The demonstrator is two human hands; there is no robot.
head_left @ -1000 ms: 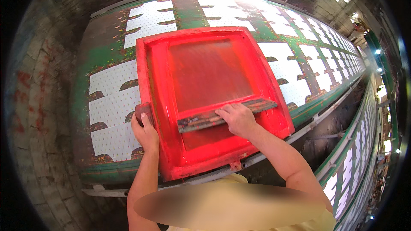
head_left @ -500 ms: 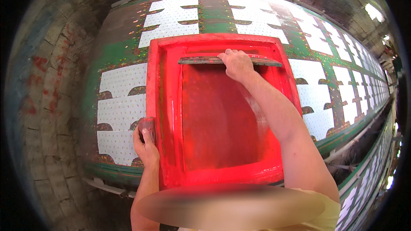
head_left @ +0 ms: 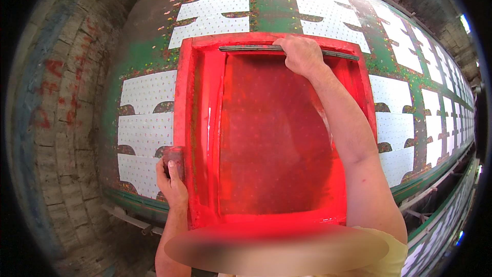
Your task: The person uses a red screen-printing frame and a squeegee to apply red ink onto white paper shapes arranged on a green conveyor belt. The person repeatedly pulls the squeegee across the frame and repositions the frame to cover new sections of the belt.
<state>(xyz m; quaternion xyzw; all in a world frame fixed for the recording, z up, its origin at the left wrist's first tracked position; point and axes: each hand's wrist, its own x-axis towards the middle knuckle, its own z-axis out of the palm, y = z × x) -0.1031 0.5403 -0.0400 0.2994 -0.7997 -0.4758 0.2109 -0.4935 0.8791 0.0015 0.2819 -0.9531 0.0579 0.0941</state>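
Right hand (head_left: 303, 55) grasping long, dark, straight squeegee (head_left: 339, 55) at twelve o'clock inside red rectangular frame (head_left: 183, 102); left hand (head_left: 175, 189) gripping reddish-brown block (head_left: 175, 160), frame's eight-to-nine o'clock side. Advisable: even pressure, frame flat.

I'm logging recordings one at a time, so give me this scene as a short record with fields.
Frame: red, on the table, with a see-through panel inside
Left hand: holds the dark red block at the frame's left side
Right hand: grips the long bar
Bar position: crosswise, at the frame's far end
Sheets: white, dotted, cut-out edges, laid in rows
Wall: at left, red marks
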